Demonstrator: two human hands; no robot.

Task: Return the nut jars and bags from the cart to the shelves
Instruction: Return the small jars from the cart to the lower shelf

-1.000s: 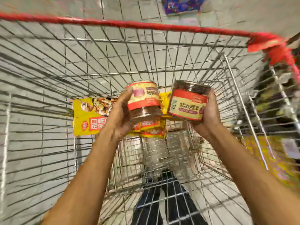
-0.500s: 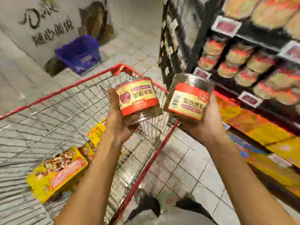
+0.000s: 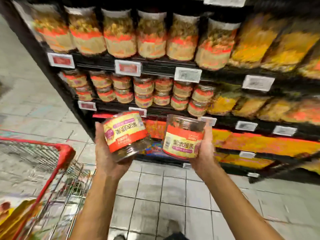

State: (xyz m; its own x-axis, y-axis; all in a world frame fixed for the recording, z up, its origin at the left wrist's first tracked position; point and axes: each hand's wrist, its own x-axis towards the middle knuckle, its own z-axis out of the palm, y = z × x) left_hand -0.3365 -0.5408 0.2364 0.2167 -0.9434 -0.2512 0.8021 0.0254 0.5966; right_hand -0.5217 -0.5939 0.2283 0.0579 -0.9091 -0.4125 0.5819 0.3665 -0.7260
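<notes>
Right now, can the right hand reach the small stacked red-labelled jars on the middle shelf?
Probably yes: nothing stands between the right hand and the stacked jars, though it grips a clear jar.

A: Logged the left side?
B: Logged — cart (image 3: 64, 149) low at left, on the floor (image 3: 152, 201); bag (image 3: 15, 217) lying inside it.
A: And straight ahead?
B: Facing shelves (image 3: 155, 66), right of the cart. On the upper level, large jars (image 3: 119, 32) in a row; small jars (image 3: 143, 90) stacked two high on the level below; shelf bags (image 3: 277, 42) to the right of both.
A: Centre, nearest?
B: Held up before the lower levels — left jar (image 3: 126, 134) tilted in left hand (image 3: 105, 158), right jar (image 3: 183, 137) nearly upright in right hand (image 3: 204, 153); side by side, not touching.
</notes>
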